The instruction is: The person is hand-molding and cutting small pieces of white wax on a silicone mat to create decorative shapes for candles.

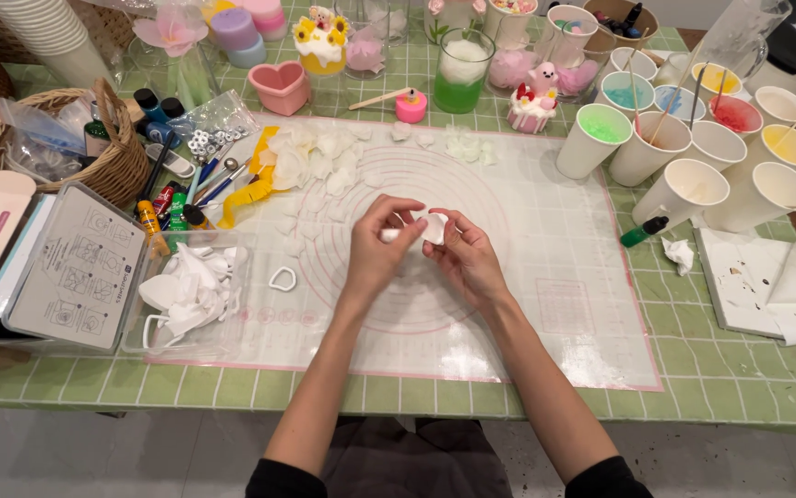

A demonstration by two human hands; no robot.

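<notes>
Both of my hands meet over the middle of a translucent silicone mat (545, 277) with pink circles. My left hand (377, 247) and my right hand (464, 254) together pinch a small white petal-shaped wax piece (433, 227) between their fingertips. More white petal pieces (319, 157) lie scattered on the mat just beyond my hands. A small white teardrop cutter (283, 278) rests on the mat to the left of my left hand.
A clear box of white cutters (190, 290) sits at the left, a wicker basket (117, 161) behind it. Several paper cups (693, 184) with coloured wax and sticks stand at the right. Decorated candles (531, 101), a pink heart mould (280, 86) and a green glass (460, 74) line the back.
</notes>
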